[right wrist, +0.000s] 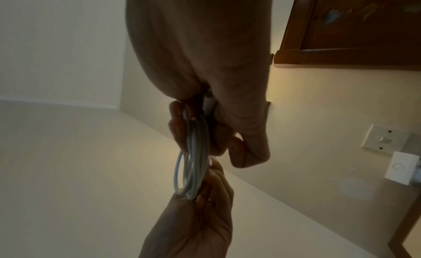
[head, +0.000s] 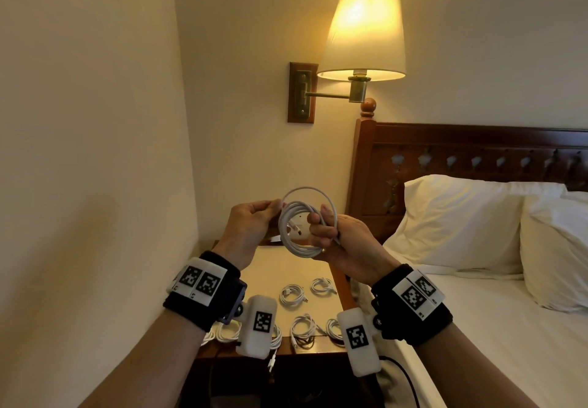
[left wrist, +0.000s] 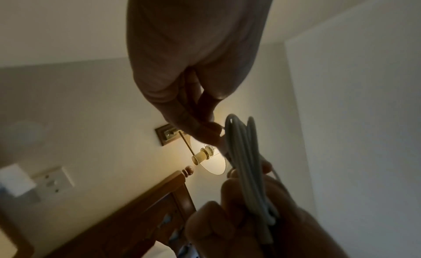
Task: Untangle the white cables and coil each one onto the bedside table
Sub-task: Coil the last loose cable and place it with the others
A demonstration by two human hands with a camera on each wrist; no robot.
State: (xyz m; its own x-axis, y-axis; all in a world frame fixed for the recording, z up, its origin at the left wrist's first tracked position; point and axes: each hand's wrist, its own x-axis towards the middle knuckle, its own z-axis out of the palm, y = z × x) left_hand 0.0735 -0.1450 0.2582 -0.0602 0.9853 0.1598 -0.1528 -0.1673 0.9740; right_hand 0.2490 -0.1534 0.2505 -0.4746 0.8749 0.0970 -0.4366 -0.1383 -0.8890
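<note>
Wooden headboard (head: 471,166), dark and carved, fills the right middle of the head view, with white pillows (head: 477,226) and a white-sheeted bed (head: 477,328) below it at lower right. A lit wall lamp (head: 362,32) with a cream shade hangs at upper centre on a wooden plate. The bedside table (head: 286,264) sits at lower centre, its pale top bare at the far end. Nearer the bottom edge, coiled white cables (head: 292,294) lie on the top in two rows, separate from one another, partly hidden by the wrist cameras. Held above the table at frame centre is one white cable (head: 299,245), wound in several loops. The right hand (head: 337,239) grasps the right side of the coil, fingers curled round the bundled strands. The left hand (head: 251,220) pinches the upper left of the coil between thumb and fingertips. A connector end shows inside the loop
</note>
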